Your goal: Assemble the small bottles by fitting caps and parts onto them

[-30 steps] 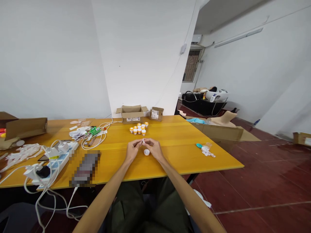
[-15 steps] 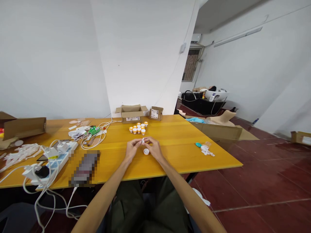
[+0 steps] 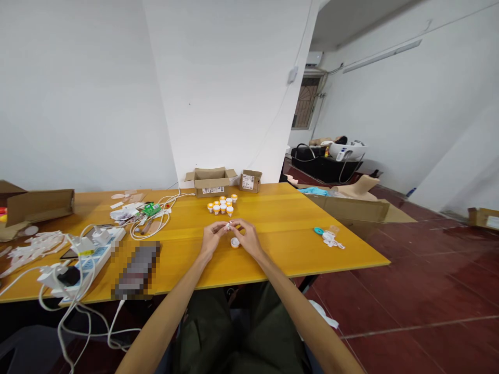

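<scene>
My left hand (image 3: 212, 236) and my right hand (image 3: 245, 236) meet above the table, their fingertips closed on one small white piece (image 3: 228, 226) with dark marks. Fingers cover most of it, so its kind does not show. Just below, by my right hand, a small round white cup (image 3: 234, 242) stands on the tabletop, its inside turned up. Beyond my hands is a cluster of several small white jars (image 3: 223, 208) with orange bands, standing close together.
An open cardboard box (image 3: 210, 184) and a smaller box (image 3: 250, 182) stand by the wall. Left lie a power strip (image 3: 105, 246) with tangled cables and a blurred phone (image 3: 137, 270). White parts and a teal ring (image 3: 318, 231) lie right. The table (image 3: 296, 259) ends there.
The small white piece has tilted between my fingertips; it stood more upright before. Both hands stay in nearly the same place, and the cup and jars have not moved.
</scene>
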`<move>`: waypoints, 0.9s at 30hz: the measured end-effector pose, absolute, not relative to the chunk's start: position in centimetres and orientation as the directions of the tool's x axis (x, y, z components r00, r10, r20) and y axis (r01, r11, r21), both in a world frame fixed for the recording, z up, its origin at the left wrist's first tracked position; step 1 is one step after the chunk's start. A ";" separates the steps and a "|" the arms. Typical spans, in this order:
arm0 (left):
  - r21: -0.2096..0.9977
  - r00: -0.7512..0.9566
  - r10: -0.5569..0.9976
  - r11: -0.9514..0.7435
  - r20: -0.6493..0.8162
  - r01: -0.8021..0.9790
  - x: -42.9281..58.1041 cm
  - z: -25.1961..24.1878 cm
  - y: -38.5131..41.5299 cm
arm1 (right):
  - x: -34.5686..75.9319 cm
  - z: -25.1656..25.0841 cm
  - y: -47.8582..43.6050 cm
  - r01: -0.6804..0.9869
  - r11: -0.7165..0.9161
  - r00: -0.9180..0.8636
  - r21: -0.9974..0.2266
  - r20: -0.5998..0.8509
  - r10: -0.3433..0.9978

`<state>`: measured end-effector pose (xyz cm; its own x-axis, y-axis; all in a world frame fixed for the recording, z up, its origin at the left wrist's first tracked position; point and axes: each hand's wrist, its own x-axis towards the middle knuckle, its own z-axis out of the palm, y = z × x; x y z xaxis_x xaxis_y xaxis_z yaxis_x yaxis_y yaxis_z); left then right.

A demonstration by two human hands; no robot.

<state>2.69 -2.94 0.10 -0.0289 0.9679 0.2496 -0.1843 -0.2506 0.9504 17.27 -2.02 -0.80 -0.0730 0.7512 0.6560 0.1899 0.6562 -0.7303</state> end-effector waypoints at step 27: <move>0.956 0.050 0.962 -0.261 0.269 -0.137 3.1 0.5 -3.3 | 17.6 -1.8 -0.2 -0.064 0.466 -0.057 -0.883 0.469 0.881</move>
<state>3.06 -3.26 0.52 0.0501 0.9617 0.2694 -0.1370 -0.2606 0.9557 17.59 -0.22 -1.81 -0.0567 0.8813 0.4691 -0.0641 0.4656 -0.8827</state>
